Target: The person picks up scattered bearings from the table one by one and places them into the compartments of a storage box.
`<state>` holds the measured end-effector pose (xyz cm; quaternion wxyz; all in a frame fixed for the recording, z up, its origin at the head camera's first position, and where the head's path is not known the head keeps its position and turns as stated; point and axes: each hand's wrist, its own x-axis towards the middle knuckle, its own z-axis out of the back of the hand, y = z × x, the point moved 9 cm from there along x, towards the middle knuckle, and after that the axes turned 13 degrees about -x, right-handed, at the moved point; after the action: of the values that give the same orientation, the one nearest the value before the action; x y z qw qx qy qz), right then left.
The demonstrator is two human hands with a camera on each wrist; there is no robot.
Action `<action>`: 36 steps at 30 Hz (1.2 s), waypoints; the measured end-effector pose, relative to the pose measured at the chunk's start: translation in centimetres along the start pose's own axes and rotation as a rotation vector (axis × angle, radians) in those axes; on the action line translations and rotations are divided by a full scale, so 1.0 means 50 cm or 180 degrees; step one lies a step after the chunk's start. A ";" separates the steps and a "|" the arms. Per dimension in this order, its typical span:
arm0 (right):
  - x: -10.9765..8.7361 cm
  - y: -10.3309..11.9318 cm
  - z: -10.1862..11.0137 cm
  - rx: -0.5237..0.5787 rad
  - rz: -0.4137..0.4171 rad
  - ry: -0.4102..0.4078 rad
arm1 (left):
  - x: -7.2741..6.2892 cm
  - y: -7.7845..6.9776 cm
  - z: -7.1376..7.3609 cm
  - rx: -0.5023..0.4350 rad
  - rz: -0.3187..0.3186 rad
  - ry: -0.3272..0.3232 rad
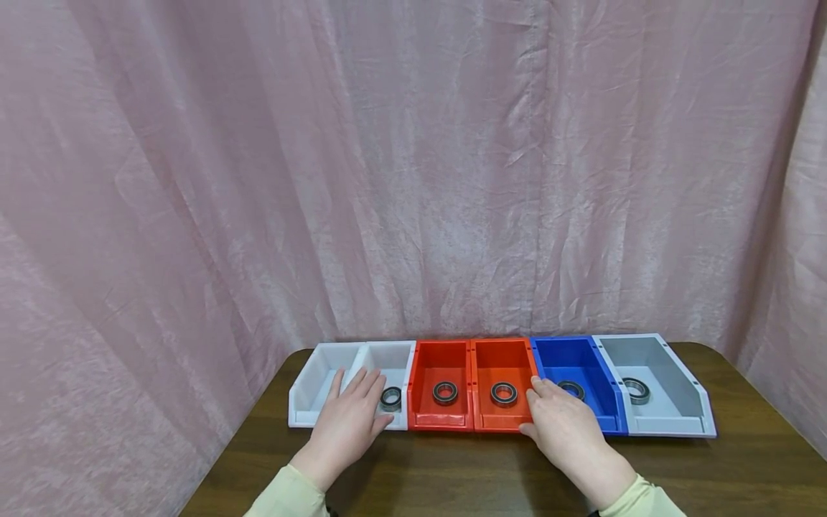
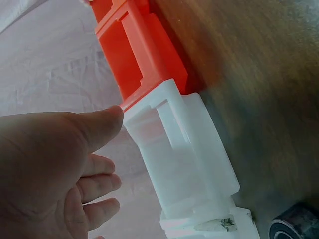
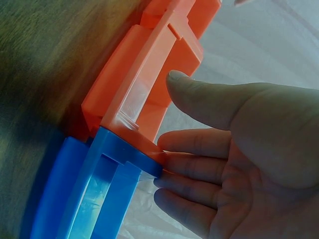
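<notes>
My left hand (image 1: 349,420), fingers spread, is over the front of the two white bins (image 1: 304,416), close to a ring-shaped ball bearing (image 1: 390,388) in the second one. In the left wrist view its thumb overlaps the corner where white and red meet. My right hand (image 1: 568,424) extends over the border of the orange bin (image 1: 504,425) and the blue bin (image 1: 614,424), partly covering the bearing (image 1: 571,386) in the blue one. Its palm appears bare in the right wrist view, fingers loosely bent. Another bearing (image 1: 494,385) lies in the orange bin.
The red bin (image 1: 441,424) and the grey bin (image 1: 672,424) each hold a bearing. All bins stand side by side on a brown wooden table (image 1: 452,474). A pink curtain (image 1: 452,179) hangs behind. A dark round object (image 2: 294,224) shows low in the left wrist view.
</notes>
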<state>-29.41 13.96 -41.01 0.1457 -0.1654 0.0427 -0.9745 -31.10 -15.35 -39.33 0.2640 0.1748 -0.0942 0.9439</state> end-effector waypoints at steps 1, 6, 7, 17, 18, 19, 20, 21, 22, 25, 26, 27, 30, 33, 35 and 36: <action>0.000 0.000 -0.001 0.0000 0.0001 0.0003 | -0.004 0.001 0.001 -0.0009 0.0020 0.0009; 0.001 0.000 -0.002 -0.0009 0.0001 0.0026 | -0.023 0.003 0.003 -0.0021 0.0048 0.0005; 0.001 0.000 -0.003 -0.0014 0.0003 0.0036 | -0.027 0.003 0.003 -0.0022 0.0043 -0.0002; 0.001 -0.002 -0.007 -0.0021 -0.0006 0.0078 | -0.066 0.011 0.004 -0.0044 0.0061 -0.0033; 0.001 -0.001 -0.006 -0.0019 -0.0008 0.0070 | -0.070 0.011 0.005 -0.0044 0.0070 -0.0024; 0.001 -0.001 -0.006 -0.0021 -0.0006 0.0058 | -0.074 0.013 0.004 -0.0045 0.0079 -0.0023; 0.001 -0.001 -0.005 -0.0020 -0.0006 0.0047 | -0.078 0.013 0.005 -0.0046 0.0089 -0.0020; 0.001 0.000 -0.003 -0.0020 -0.0004 0.0030 | -0.082 0.015 0.004 -0.0042 0.0095 -0.0023; 0.000 0.001 -0.002 -0.0017 -0.0002 0.0018 | -0.086 0.015 0.006 -0.0042 0.0097 -0.0036; 0.000 0.002 0.001 -0.0007 0.0004 -0.0012 | -0.097 0.018 0.008 -0.0017 0.0070 -0.0097; 0.000 0.002 0.001 -0.0005 0.0004 -0.0012 | -0.101 0.017 0.009 -0.0006 0.0056 -0.0116; 0.000 0.001 0.000 -0.0008 0.0004 -0.0006 | -0.104 0.017 0.010 0.0006 0.0045 -0.0132; 0.001 0.000 -0.003 -0.0009 -0.0003 0.0027 | -0.114 0.017 0.011 0.0031 0.0049 -0.0109; 0.001 -0.001 -0.005 -0.0010 -0.0009 0.0045 | -0.122 0.022 0.007 0.0024 0.0118 -0.0010; 0.001 0.000 -0.003 -0.0005 -0.0010 0.0037 | -0.126 0.025 0.007 -0.0010 0.0173 0.0052; 0.001 0.001 -0.001 -0.0005 -0.0009 0.0029 | -0.128 0.026 0.007 -0.0030 0.0201 0.0075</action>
<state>-29.47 13.90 -41.06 0.1441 -0.1611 0.0439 -0.9754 -26.59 -19.53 -41.58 0.2360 0.1593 -0.1010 0.9533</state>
